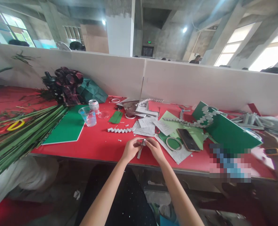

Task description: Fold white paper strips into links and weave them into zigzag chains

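Over the front edge of the red table (101, 141), my left hand (131, 148) and my right hand (154, 148) meet, fingers pinched together. Between their fingertips is a small folded strip of paper (139, 154), its tail hanging down by my left hand. Just beyond lies a zigzag chain of folded paper (119, 130), beside printed paper sheets (145, 127). To the right of my right hand are a roll of tape (173, 143) and a phone (188, 139) resting on light green paper (168, 117).
Long green leaves (28, 135) and yellow-handled scissors (16, 125) lie left, near a green board (63, 130). A plastic cup (88, 116) and a can (94, 106) stand behind. Another green board (230, 135) leans at right, near a person's wrist with a watch (272, 152). A white partition (176, 78) closes the back.
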